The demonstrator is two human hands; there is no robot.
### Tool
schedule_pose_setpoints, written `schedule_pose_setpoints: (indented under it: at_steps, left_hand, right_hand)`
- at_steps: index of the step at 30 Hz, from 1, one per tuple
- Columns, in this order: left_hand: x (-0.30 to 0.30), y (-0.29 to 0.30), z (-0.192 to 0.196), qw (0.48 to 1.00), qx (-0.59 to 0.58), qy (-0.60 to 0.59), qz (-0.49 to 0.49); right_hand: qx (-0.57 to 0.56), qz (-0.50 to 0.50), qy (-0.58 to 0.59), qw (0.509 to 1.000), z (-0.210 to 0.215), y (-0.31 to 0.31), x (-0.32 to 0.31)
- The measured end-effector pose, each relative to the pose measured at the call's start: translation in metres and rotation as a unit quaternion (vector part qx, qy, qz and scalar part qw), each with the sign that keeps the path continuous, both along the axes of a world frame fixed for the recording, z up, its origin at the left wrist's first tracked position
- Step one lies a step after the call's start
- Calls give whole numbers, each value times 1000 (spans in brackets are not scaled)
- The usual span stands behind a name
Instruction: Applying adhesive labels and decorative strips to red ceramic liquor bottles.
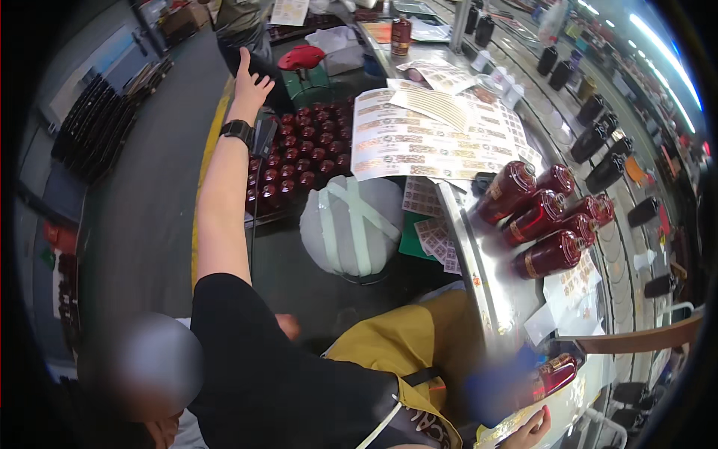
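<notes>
Right hand [529, 432] at the steel worktop [497, 288] edge, fingers curled on a label strip, beside one glossy red bottle [557, 372]. Left hand [249, 84] reaches out, fingers spread, empty, above the crate of red-capped bottles [299, 150]. Risk: lying red bottles [546, 217] could roll off if bumped.

Glossy dark-red bottles [550, 253] (gold-banded) lie on smooth, shiny metal counter [493, 292].

Bottles on the tabletop, crate on the floor to the left

Lying bottles [542, 217] cluster on the tabletop [493, 292], label sheets [426, 135] spread behind them. Left of the tabletop, a crate of upright bottles [299, 153] sits on the floor [142, 217], with a taped stool [351, 224] in front of it.
</notes>
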State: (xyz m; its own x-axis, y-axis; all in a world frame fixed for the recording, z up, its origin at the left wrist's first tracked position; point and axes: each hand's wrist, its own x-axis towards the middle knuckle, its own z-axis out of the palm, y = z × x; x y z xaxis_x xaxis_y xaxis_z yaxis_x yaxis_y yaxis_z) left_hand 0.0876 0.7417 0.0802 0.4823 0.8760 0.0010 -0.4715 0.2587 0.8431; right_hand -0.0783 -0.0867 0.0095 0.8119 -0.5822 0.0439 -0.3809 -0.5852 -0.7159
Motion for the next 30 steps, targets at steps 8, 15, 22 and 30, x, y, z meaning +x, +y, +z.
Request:
schedule_pose_setpoints:
  at_steps: [8, 15, 22, 30]
  left_hand:
    - [150, -93, -31, 963, -67, -124, -229]
    - [202, -168, -128, 947, -140, -42, -286]
    - [206, -156, -176, 943, -246, -4, -225]
    - [203, -156, -168, 942, -222, 36, -247]
  right_hand:
    - [14, 16, -134, 991, -32, -11, 6]
    - [-15, 15, -70, 997, -52, -45, -13]
    - [-56, -23, -28, 998, -33, -31, -8]
    - [1, -24, 15, 1000, -35, -28, 2]
